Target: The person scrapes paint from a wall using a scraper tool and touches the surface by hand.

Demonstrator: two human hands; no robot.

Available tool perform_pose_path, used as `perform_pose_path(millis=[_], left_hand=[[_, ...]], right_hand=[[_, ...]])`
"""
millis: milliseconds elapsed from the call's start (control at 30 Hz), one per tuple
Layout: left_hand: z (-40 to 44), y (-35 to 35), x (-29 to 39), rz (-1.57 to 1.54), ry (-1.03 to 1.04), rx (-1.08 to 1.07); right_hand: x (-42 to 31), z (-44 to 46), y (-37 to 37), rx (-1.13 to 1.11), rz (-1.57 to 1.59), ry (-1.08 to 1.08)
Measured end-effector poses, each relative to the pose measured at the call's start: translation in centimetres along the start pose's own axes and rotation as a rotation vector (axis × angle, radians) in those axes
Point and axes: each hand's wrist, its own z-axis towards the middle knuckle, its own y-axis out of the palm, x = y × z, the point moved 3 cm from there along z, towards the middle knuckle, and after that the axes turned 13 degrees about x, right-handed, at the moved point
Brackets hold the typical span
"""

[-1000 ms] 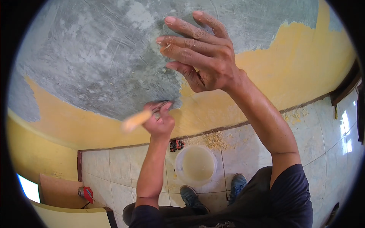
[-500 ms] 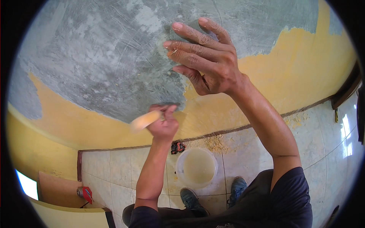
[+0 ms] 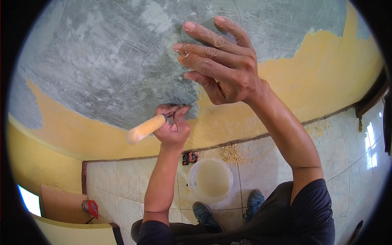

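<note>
My left hand (image 3: 173,126) is closed round a scraper (image 3: 148,127) with a pale wooden handle. The handle points down to the left, and the thin metal part lies between my fingers against the wall, near the edge between grey surface (image 3: 102,73) and yellow paint (image 3: 228,122). Higher and to the right, my right hand (image 3: 224,61) has its fingers spread over the grey part of the wall, holding nothing; whether the fingertips touch the wall is hard to tell. Dust coats its fingers.
Below the wall, a white bucket (image 3: 210,180) of cloudy liquid stands on the tiled floor (image 3: 261,163) before my shoes. Beside it lie a red and black object (image 3: 189,158) and yellow scrapings (image 3: 232,154). A red item (image 3: 93,208) is at the lower left.
My left hand and the scraper first shifted right and slightly down, then back left and up, with the handle swinging. My right hand stays spread, only slightly displaced in view.
</note>
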Motion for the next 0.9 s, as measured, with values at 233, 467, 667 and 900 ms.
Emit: perform_pose_path(millis=[233, 467, 667, 900], left_hand=[[-0.8, 0.2, 1.0, 0.298, 0.373, -0.263], [-1.6, -0.3, -0.9, 0.090, 0.147, -0.052], [-1.6, 0.2, -0.6, 0.010, -0.001, 0.033], [-1.4, 0.0, -0.5, 0.029, -0.084, 0.028]], right_hand=[[-0.1, -0.1, 0.0, -0.003, 0.013, 0.009], [-0.2, 0.0, 0.0, 0.009, 0.017, 0.009], [-0.2, 0.1, 0.0, 0.009, 0.013, 0.016], [-0.1, 0.0, 0.0, -0.006, 0.003, 0.014]])
